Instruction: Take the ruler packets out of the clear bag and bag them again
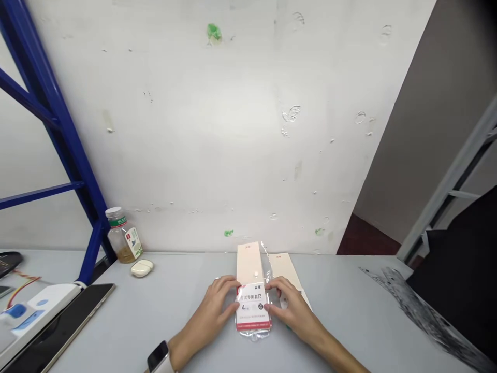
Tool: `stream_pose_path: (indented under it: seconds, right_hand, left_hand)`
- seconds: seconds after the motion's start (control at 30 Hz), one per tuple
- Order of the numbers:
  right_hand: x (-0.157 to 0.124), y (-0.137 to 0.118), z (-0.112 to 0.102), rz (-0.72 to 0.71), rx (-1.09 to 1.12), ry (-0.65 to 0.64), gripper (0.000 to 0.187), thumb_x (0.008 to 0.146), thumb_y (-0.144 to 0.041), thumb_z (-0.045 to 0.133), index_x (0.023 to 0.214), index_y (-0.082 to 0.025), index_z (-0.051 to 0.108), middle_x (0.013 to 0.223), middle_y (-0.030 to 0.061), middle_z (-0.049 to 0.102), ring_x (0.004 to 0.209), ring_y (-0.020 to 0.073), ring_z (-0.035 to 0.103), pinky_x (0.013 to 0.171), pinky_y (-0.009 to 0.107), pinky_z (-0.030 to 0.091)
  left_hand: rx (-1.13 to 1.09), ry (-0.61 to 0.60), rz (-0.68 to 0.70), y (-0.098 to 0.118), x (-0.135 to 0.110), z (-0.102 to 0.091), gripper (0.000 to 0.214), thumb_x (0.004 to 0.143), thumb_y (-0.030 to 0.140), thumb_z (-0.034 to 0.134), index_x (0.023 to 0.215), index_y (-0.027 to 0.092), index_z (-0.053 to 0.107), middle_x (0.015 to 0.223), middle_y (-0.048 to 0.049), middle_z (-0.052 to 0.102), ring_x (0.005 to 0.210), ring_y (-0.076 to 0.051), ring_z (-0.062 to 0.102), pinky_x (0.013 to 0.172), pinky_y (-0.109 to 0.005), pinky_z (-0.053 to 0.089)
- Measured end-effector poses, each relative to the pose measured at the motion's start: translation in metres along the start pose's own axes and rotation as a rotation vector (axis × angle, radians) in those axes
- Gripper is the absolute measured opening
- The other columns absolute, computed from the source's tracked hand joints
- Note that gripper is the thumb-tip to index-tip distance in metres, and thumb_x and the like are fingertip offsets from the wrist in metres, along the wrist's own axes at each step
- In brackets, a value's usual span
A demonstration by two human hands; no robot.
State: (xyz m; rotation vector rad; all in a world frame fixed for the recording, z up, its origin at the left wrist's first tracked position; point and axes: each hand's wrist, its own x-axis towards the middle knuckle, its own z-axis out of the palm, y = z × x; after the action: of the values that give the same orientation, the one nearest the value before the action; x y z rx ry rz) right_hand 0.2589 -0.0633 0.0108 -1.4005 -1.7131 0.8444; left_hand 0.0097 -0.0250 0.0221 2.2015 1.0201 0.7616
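Note:
A ruler set pack (252, 315), with a cream upper part and a white-and-red printed card, is in a clear plastic sleeve (267, 269). My left hand (212, 306) grips its left edge between thumb and fingers. From the other side, my right hand (293, 310) pinches the right edge. A second cream pack (286, 269) lies on the table just to the right, partly hidden beneath my right hand. A bit of green shows under that hand.
The grey table (174, 280) meets a white wall. At the left are a jar (126, 241), a cream oval case (142, 268), a tablet (66, 326), a power strip (42, 311) and a blue metal frame (66, 119). Black fabric (458, 280) occupies the right side.

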Motion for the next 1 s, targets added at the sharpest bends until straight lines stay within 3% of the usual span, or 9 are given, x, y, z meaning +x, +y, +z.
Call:
stream_pose_path:
  seconds: [0.13,0.27,0.43,0.57,0.83,1.0]
  right_hand:
    - [-0.003,-0.009,-0.002,0.024,0.108,-0.006,0.016,0.078,-0.033,0.065,0.092,-0.026,0.064,0.093,-0.0001,0.061,0.085,0.0200,0.052,0.082,0.032,0.041]
    - [-0.005,-0.015,-0.001,0.032,0.243,-0.039,0.024,0.087,-0.045,0.054,0.089,-0.023,0.064,0.084,0.0004,0.061,0.079,0.0186,0.051,0.074,0.030,0.040]
    - [-0.002,-0.011,0.000,0.067,0.301,-0.029,0.029,0.084,-0.049,0.058,0.080,-0.021,0.065,0.074,-0.0005,0.059,0.073,0.0175,0.049,0.070,0.029,0.038]
    - [0.000,-0.009,-0.004,0.070,0.366,-0.049,0.031,0.085,-0.051,0.057,0.078,-0.021,0.064,0.078,0.0006,0.062,0.078,0.0191,0.052,0.074,0.030,0.039]
    - [-0.002,-0.010,-0.008,0.078,0.292,0.017,0.034,0.085,-0.053,0.057,0.073,-0.021,0.055,0.073,-0.0026,0.052,0.070,0.0152,0.044,0.066,0.027,0.036]
    - [0.001,-0.004,-0.016,0.099,0.381,0.061,0.039,0.083,-0.059,0.057,0.071,-0.022,0.050,0.067,-0.0042,0.049,0.064,0.0143,0.045,0.061,0.026,0.037]
  left_hand:
    - [-0.458,0.106,-0.126,0.001,0.006,0.002,0.017,0.088,0.035,0.058,0.101,0.024,0.056,0.106,-0.0050,0.061,0.094,-0.022,0.063,0.086,-0.037,0.050]
    - [-0.665,0.088,-0.170,0.005,0.007,0.002,0.025,0.082,0.035,0.068,0.100,0.023,0.056,0.098,-0.0028,0.062,0.082,-0.018,0.062,0.077,-0.033,0.050]
    - [-0.694,0.095,-0.150,0.010,0.006,0.003,0.023,0.079,0.036,0.071,0.095,0.022,0.061,0.113,-0.0043,0.058,0.079,-0.016,0.060,0.076,-0.032,0.050]
    - [-0.665,0.089,-0.154,0.012,0.008,0.001,0.022,0.078,0.037,0.072,0.092,0.022,0.065,0.117,-0.0059,0.059,0.075,-0.015,0.058,0.075,-0.032,0.050]
    - [-0.586,0.054,-0.147,0.009,0.008,-0.002,0.033,0.078,0.039,0.071,0.107,0.025,0.070,0.117,-0.0060,0.059,0.081,-0.017,0.059,0.082,-0.034,0.049]
    - [-0.525,0.196,-0.215,0.002,0.009,-0.011,0.030,0.075,0.040,0.068,0.100,0.023,0.072,0.111,-0.0059,0.062,0.073,-0.016,0.059,0.076,-0.032,0.049]
